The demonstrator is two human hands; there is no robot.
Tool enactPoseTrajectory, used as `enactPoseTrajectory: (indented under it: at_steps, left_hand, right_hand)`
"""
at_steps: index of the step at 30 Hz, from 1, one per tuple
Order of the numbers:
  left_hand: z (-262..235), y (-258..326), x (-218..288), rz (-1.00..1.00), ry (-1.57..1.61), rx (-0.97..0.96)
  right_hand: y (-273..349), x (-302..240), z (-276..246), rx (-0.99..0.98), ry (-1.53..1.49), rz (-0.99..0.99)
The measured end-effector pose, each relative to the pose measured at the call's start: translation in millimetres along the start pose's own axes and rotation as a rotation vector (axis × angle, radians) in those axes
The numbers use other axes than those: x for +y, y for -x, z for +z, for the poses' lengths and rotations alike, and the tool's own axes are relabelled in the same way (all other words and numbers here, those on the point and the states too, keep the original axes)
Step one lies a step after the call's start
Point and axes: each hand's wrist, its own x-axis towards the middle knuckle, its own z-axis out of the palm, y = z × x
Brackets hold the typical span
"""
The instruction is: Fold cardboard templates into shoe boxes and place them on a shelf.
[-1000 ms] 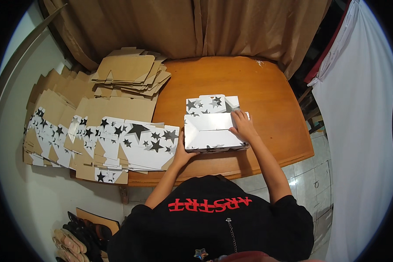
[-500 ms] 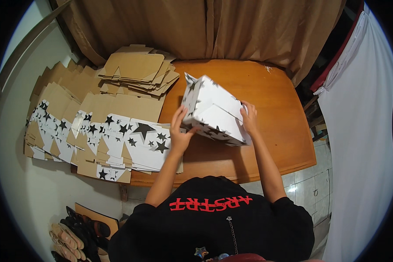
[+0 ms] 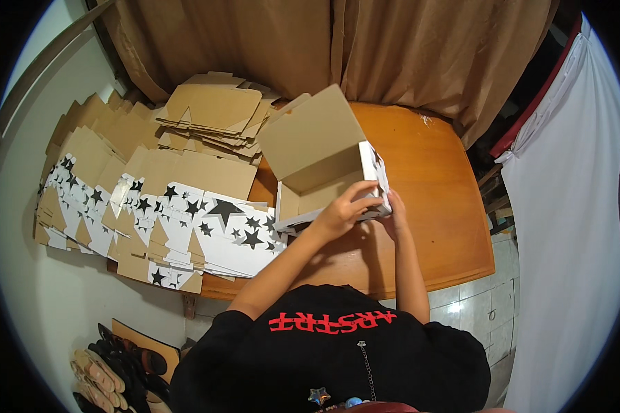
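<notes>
A cardboard box (image 3: 324, 180), brown inside and white with black stars outside, is tilted over the table with its lid (image 3: 315, 131) raised toward the far side. My left hand (image 3: 346, 209) reaches across its near wall and grips the near right corner, fingers bent over the edge. Against the outside of that same corner is my right hand (image 3: 395, 216), its thumb up at the wall and most of its fingers hidden behind it. Flat star-printed cardboard blanks (image 3: 238, 230) lie just left of the box.
Behind the printed blanks, a pile of plain brown flat cardboard (image 3: 217, 110) sits at the far left. The wooden table (image 3: 441, 199) extends to the right. A brown curtain (image 3: 420, 55) hangs along the far edge, a white cloth (image 3: 565, 206) at right. Shoes (image 3: 107, 378) stand lower left.
The box has been turned over, from its closed white outside to its brown inside, and its lid now stands raised. My left hand has moved right, from the left side to the near right corner.
</notes>
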Motion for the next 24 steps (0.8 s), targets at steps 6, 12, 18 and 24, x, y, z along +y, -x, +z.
enactPoseTrajectory:
  at_steps: [6,12,18,24]
  left_hand:
    - [17,43,-14,-0.279,-0.201,0.082]
    - [-24,130,-50,-0.574,-0.466,0.287]
    - [-19,146,-55,-0.652,-0.345,0.332]
    - [-11,138,-59,-0.705,-0.304,0.356]
  right_hand:
    - [5,1,-51,0.304,0.185,0.117]
    - [10,24,-44,0.339,0.142,0.136]
    - [-2,41,-42,0.352,0.83,-0.148]
    - [5,23,-25,0.35,1.362,-0.326]
